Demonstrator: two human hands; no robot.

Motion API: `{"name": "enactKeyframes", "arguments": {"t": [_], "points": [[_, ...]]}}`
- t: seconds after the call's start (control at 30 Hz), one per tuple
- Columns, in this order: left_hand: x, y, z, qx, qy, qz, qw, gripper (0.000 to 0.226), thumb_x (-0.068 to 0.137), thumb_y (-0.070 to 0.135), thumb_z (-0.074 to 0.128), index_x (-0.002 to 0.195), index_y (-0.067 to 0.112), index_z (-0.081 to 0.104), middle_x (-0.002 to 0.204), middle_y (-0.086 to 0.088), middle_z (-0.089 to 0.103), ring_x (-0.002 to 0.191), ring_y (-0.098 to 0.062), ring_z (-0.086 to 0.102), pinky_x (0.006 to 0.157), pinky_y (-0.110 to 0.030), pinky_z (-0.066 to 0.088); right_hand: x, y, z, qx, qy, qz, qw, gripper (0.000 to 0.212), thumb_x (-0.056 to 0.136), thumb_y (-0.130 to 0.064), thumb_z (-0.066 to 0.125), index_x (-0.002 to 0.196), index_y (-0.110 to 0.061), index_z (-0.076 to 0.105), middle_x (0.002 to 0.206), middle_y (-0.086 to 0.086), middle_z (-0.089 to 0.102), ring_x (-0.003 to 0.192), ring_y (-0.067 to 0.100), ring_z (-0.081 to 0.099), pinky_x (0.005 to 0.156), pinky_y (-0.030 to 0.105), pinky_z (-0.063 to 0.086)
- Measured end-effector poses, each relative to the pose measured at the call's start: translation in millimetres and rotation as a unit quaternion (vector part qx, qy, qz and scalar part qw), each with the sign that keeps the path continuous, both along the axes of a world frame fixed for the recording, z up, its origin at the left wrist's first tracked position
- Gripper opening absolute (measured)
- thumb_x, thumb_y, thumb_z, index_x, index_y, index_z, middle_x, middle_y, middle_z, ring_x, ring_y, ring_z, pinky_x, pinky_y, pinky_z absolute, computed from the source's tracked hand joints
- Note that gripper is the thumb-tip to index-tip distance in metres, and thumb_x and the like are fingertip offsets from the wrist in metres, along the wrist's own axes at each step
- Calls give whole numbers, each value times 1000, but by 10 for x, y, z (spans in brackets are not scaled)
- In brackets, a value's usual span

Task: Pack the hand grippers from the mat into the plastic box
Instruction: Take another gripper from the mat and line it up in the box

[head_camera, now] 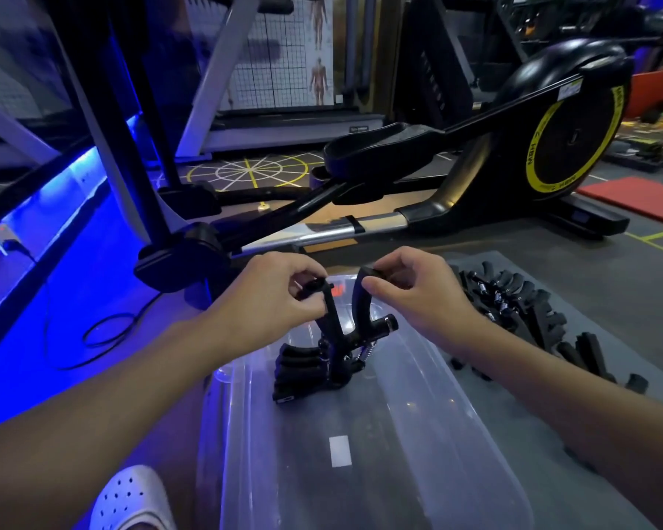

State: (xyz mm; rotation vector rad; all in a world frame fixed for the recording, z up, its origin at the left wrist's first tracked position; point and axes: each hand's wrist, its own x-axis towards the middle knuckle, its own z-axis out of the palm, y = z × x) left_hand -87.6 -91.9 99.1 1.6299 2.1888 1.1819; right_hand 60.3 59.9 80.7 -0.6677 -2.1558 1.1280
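My left hand (272, 296) and right hand (418, 296) each pinch a handle tip of one hand gripper (343, 323) over the plastic box (418, 434). Its base blurs into the boxed grippers (299, 371). The pile (513, 304) on the mat (590, 285) is partly behind my right wrist.

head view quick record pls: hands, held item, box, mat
left hand: pinches one handle tip of the held gripper
right hand: pinches the other handle tip
held gripper: handles up, over the plastic box
box contents: a few stacked grippers
mat: pile of grippers, right of the box
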Motion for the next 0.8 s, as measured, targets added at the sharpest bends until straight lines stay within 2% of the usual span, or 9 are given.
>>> {"name": "enactKeyframes", "arguments": {"t": [0.03,0.1,0.27,0.4,0.5,0.57,0.67,0.8], "points": [[-7,-10,6,2,-17,5,1000,13,77,25,73,89,29,70,74,3,70,67,-24,65,68,-38,56,13,19,-10,6,-7,4,1000,18,82,-27,75,97,-20,67,86,-2,72,82,13,68,80,37,58],[-17,-25,28,13,-47,18,999,14,74,24,72,85,31,67,76,-2,71,72,-29,68,73,-40,58,42,58,-36,10,-25,10,1000,20,83,-30,74,99,-22,67,90,-5,70,87,10,67,83,36,57],[-82,-49,55,37,-112,36,992,25,84,-2,66,89,23,66,72,3,71,63,-15,72,62,-17,54,80,114,-80,-7,-62,15,998,24,83,-33,74,104,-24,67,105,-8,67,93,6,66,84,35,57],[-122,-84,25,36,-160,33,986,21,86,-2,66,106,6,66,85,-7,74,70,-21,73,67,-24,58,85,148,-90,-29,-76,11,997,35,85,-24,72,119,-24,62,112,-6,66,89,15,70,85,39,57],[-148,-82,1,30,-192,37,980,21,87,-2,64,106,6,66,87,-9,75,76,-25,73,73,-34,60,74,164,-116,-81,-64,17,995,22,85,-6,71,101,-21,68,100,5,70,80,19,73,86,41,58],[-159,-83,-3,15,-208,41,977,20,87,-3,62,104,7,66,89,-10,74,80,-25,73,75,-36,60,79,155,-104,-81,-54,15,995,22,84,-2,71,91,-22,67,96,9,71,80,21,73,82,36,58],[-188,-82,-25,-27,-148,52,987,24,86,0,64,106,11,64,95,-8,71,85,-19,71,76,-29,59,92,123,-64,-55,-59,22,997,23,83,-2,72,91,-24,67,95,7,71,83,19,72,71,25,55],[-192,-67,-40,-26,-64,29,997,34,82,17,74,111,25,61,97,5,69,89,-8,66,76,-19,49,101,48,-53,-2,-77,37,996,22,83,-5,71,94,-23,69,87,7,72,79,25,70,74,38,58]]}}
